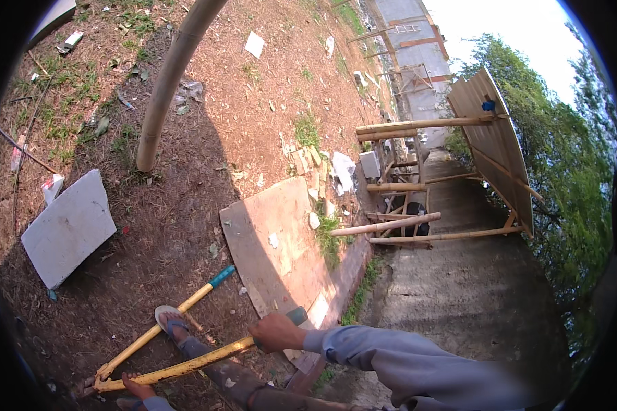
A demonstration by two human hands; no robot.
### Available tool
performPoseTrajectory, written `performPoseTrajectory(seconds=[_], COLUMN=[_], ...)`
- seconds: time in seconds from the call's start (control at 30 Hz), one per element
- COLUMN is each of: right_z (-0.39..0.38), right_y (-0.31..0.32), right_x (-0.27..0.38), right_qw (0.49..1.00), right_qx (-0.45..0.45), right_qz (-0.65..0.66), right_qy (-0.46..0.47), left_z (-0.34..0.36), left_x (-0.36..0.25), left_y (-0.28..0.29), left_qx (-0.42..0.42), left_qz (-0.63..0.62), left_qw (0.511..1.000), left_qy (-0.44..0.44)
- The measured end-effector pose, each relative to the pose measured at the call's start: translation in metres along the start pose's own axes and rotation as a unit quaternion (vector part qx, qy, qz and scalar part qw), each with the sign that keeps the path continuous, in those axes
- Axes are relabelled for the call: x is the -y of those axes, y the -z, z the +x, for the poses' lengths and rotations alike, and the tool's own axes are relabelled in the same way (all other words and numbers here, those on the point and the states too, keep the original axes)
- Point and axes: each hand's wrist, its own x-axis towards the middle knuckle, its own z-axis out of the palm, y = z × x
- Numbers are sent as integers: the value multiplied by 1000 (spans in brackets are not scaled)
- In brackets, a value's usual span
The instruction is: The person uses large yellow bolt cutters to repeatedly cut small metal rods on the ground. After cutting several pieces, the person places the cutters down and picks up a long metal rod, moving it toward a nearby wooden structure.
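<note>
I'm looking at an outdoor yard, kind of a rough building site: bare dirt ground [185, 205] with litter, bamboo poles [418, 125], a plywood sheet [274, 240], a corrugated metal panel [493, 144] and an unfinished concrete building [418, 41].

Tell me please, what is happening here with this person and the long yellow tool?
A person works outdoors on bare ground with a long yellow bolt cutter. The right hand grips one handle near its teal end. The left hand is low by the cutter's head, near the picture's lower edge. The other handle lies free, pointing up to a plywood sheet. A foot in a sandal rests between the handles.
</note>
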Motion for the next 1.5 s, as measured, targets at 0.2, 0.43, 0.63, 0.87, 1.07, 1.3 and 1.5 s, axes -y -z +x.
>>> performPoseTrajectory(seconds=[0.2,0.43,0.63,0.87,1.07,1.3,1.5], right_z=[26,36,41,44,52,71,81], right_y=[13,26,22,-6,-32,-53,-71], right_x=[-14,-15,-19,-35,-51,-66,-78], right_qw=[999,999,998,999,999,999,998], right_qx=[39,40,53,26,8,27,39], right_qz=[3,15,24,13,-2,-1,-10], right_qy=[24,15,15,37,44,32,39], left_z=[2,1,0,4,9,5,12], left_x=[-6,-7,-7,3,11,20,36], left_y=[-21,-29,-25,-16,-16,-25,-22], left_qx=[-58,-87,-48,-55,-61,-76,-85], left_qz=[30,71,36,44,44,11,3], left_qw=[998,994,998,998,997,997,996], left_qy=[8,-19,-1,0,7,19,15])
